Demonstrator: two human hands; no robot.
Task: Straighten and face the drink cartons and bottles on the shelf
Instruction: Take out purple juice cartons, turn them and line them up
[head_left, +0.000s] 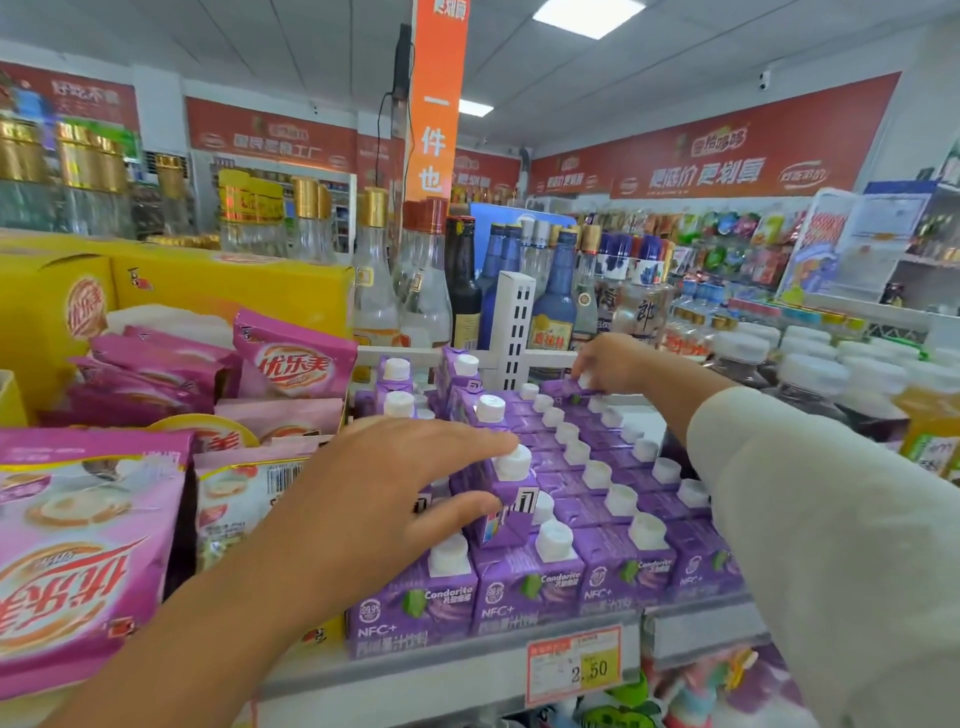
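Purple cartons (524, 587) (with white caps (554, 540)) stand in rows on the shelf (441, 675); left hand (395, 499) curls finger and thumb round one tilted carton (511, 501) near the front; right hand (610, 364) pinches a back carton (566, 388).

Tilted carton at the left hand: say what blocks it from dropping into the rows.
The left hand grips the tilted carton, nothing between them. Beneath it, standing front-row cartons fill the visible slots, so it sits on top of them.
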